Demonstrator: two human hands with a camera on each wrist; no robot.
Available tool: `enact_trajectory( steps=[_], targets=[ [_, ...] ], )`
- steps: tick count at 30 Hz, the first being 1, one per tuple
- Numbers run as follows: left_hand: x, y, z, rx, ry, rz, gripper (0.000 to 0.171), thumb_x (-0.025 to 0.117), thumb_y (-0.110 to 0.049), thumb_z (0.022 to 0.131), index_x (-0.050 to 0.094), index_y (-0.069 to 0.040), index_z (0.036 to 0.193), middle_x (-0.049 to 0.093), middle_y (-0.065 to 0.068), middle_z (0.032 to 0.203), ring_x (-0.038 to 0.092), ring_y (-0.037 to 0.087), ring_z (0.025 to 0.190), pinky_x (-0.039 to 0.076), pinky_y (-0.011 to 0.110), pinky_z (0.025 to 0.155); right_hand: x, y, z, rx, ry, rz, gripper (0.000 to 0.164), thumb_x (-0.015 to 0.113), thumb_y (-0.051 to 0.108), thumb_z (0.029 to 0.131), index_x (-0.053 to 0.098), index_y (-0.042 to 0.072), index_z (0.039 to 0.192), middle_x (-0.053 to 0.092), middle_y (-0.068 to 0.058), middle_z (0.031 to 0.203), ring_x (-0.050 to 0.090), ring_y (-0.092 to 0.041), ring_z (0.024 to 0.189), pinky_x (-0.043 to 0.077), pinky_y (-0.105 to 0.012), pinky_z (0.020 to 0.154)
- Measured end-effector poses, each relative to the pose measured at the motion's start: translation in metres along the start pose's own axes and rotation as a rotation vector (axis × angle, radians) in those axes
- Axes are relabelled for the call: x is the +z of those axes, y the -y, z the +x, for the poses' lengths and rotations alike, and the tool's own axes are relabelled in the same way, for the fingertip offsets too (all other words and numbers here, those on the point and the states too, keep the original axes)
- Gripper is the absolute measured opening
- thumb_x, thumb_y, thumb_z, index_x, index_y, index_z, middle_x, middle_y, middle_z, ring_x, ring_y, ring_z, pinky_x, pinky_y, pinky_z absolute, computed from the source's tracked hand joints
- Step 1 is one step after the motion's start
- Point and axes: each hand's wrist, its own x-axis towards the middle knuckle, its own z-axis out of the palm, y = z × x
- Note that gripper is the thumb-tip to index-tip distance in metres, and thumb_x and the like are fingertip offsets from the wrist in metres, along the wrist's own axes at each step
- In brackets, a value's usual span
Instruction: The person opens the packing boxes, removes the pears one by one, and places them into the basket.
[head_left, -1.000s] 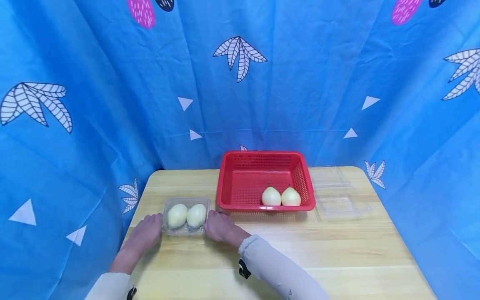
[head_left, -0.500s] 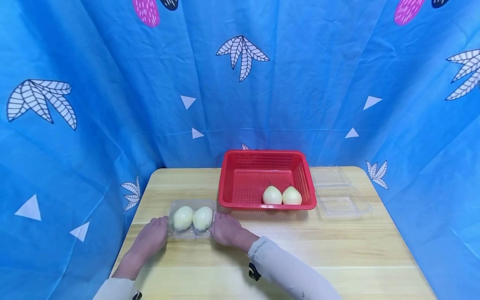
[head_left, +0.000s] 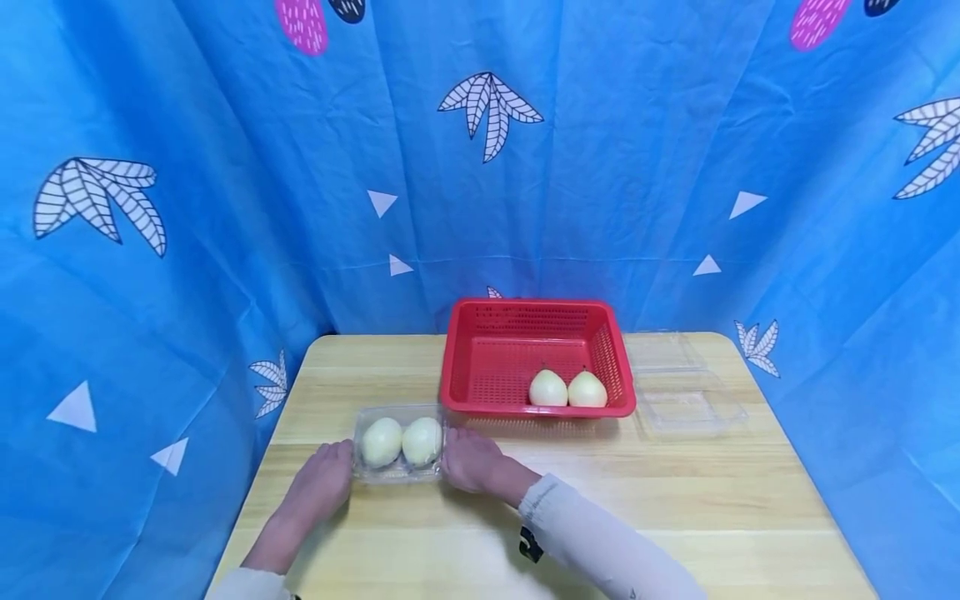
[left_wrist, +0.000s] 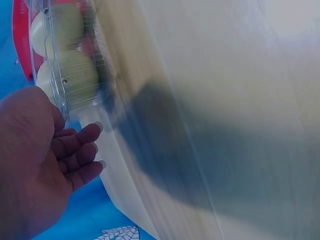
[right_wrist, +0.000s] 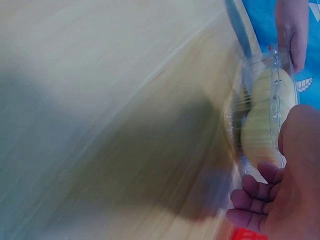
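Two pale yellow pears (head_left: 382,442) sit side by side in a clear plastic clamshell box (head_left: 398,477), whose lid is down over them. My left hand (head_left: 322,483) pinches the box's left end. At the opposite end, my right hand (head_left: 471,461) grips the box the same way. In the left wrist view, the thumb of the left hand (left_wrist: 37,155) lies along the box rim while the other fingers curl loosely below. The right wrist view has the right hand (right_wrist: 280,185) at its end of the box, index finger mostly hidden.
A red plastic basket (head_left: 537,410) stands at the back of the wooden table (head_left: 600,517), just behind the box's right corner, with two more pears (head_left: 567,389) inside. Right of it lies an open clear container (head_left: 686,410). Blue patterned curtain (head_left: 510,208) surrounds the table.
Both hands have carried the box with its pears to the right and slightly nearer to me. The basket and the open container stay put; the head view has shifted slightly.
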Motion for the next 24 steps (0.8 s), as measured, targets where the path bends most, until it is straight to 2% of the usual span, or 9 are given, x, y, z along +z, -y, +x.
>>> enact_trajectory(
  steps=[3,8,11,15,19,24],
  targets=[
    [0.002,-0.006,0.0,0.006,-0.009,0.003,0.012,0.048,0.003,0.096,0.058,0.001,0.103,0.058,0.009,0.082,0.056,0.027,0.081,0.054,0.043,0.074,0.0,-0.006,-0.004,-0.02,0.012,-0.027,0.044,0.03,0.031,0.106,0.05,0.0,0.131,0.065,-0.014,0.124,0.063,-0.027,0.12,0.052,-0.035,0.11],
    [0.002,-0.016,0.001,0.007,-0.01,-0.007,0.018,0.049,0.003,0.097,0.061,0.004,0.11,0.064,0.012,0.09,0.06,0.029,0.086,0.057,0.045,0.08,0.0,-0.014,-0.013,-0.038,0.003,-0.067,0.039,0.033,0.03,0.105,0.052,0.001,0.121,0.063,-0.01,0.104,0.063,-0.024,0.104,0.054,-0.034,0.105],
    [0.004,-0.023,0.001,-0.007,-0.008,-0.04,0.022,0.047,0.001,0.099,0.061,0.006,0.116,0.067,0.015,0.095,0.062,0.03,0.089,0.058,0.047,0.084,0.0,-0.017,-0.018,-0.021,-0.008,-0.052,0.035,0.035,0.03,0.105,0.053,0.002,0.116,0.063,-0.01,0.102,0.064,-0.025,0.103,0.055,-0.036,0.103],
    [0.008,-0.031,-0.004,-0.012,-0.021,-0.038,0.024,0.048,0.002,0.098,0.06,0.009,0.118,0.067,0.016,0.094,0.06,0.028,0.085,0.058,0.044,0.078,0.001,-0.02,-0.027,-0.022,-0.02,-0.027,0.037,0.037,0.031,0.105,0.055,0.001,0.116,0.064,-0.012,0.105,0.065,-0.028,0.105,0.055,-0.038,0.102],
    [0.011,-0.038,-0.008,-0.01,-0.037,-0.023,0.023,0.05,0.001,0.098,0.06,0.008,0.118,0.066,0.014,0.091,0.058,0.025,0.082,0.056,0.041,0.073,0.001,-0.023,-0.036,-0.023,-0.029,-0.021,0.037,0.04,0.029,0.104,0.057,-0.001,0.117,0.065,-0.012,0.102,0.065,-0.028,0.099,0.058,-0.039,0.097],
    [0.011,-0.05,-0.009,0.03,-0.081,-0.004,0.021,0.052,0.0,0.098,0.06,0.009,0.115,0.065,0.012,0.087,0.057,0.025,0.08,0.056,0.04,0.072,-0.002,-0.03,-0.048,-0.007,-0.015,-0.003,0.034,0.038,0.029,0.105,0.056,0.002,0.115,0.062,-0.01,0.1,0.062,-0.026,0.097,0.056,-0.04,0.098]
  ],
)
